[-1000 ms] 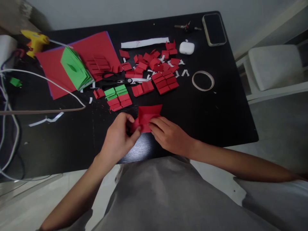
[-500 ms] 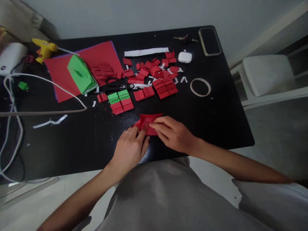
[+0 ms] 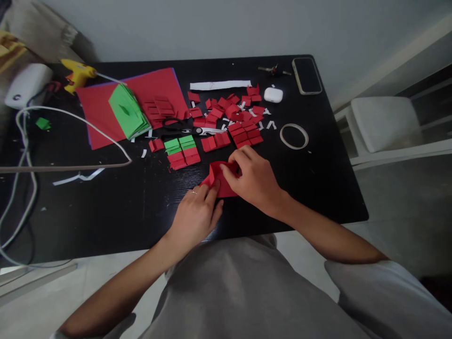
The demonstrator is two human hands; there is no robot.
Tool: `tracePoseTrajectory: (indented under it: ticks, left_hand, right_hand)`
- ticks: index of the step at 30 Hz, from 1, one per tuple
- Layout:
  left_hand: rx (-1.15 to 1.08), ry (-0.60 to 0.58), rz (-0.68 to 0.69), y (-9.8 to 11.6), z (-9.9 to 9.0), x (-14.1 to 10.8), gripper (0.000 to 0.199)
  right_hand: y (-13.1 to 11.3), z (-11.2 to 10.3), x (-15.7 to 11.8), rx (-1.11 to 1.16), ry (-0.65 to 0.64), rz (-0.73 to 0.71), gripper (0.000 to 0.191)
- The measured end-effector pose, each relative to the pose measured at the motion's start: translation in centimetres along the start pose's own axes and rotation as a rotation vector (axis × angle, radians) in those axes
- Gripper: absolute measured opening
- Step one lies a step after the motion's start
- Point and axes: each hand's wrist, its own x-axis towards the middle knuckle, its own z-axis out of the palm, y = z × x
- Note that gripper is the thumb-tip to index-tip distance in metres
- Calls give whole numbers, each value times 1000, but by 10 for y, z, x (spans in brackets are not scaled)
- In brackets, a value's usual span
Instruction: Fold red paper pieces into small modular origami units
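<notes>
A folded sheet of red paper (image 3: 226, 189) lies near the front edge of the black table, one flap standing up along its far side. My left hand (image 3: 195, 213), with a ring on one finger, holds down the paper's left part with its fingertips. At the far edge, my right hand (image 3: 257, 181) pinches the raised flap between thumb and fingers, hiding the paper's right end. Just beyond sit a block of green and red folded pieces (image 3: 182, 157), a red folded strip (image 3: 215, 141) and a larger red block (image 3: 246, 135).
Scissors (image 3: 212, 131) lie among red pieces and white scraps. A green paper stack (image 3: 129, 113) rests on large red sheets (image 3: 102, 129) beside a yellow glue gun (image 3: 78, 75). A white cable (image 3: 70, 168) crosses the left side. Rightward are a tape ring (image 3: 281, 137), earbud case (image 3: 273, 94) and phone (image 3: 307, 75).
My right hand has moved away from me along the paper, taking the flap at its far edge. The left hand stays on the paper's left side. The view has shifted slightly.
</notes>
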Motion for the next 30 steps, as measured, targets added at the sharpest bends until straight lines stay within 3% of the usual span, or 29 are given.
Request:
tracePoseTrajectory:
  ticks: [4, 8, 11, 17, 23, 30]
  left_hand:
    - [-10, 1, -14, 0, 0, 1, 36]
    - [-6, 22, -7, 0, 2, 2, 36]
    - [2, 33, -3, 0, 2, 2, 36]
    - [3, 23, -15, 0, 1, 2, 35]
    - [16, 27, -36, 0, 3, 2, 34]
    - [40, -42, -107, -1, 5, 0, 39]
  right_hand:
    - [1, -1, 4, 103, 18, -13, 4]
    - [1, -6, 3, 197, 70, -47, 27]
    - [3, -13, 2, 223, 95, -91, 30]
    - [13, -29, -5, 200, 2, -242, 20]
    - [27, -33, -11, 7, -155, -472, 33]
    - [31, -29, -20, 12, -184, -396, 34]
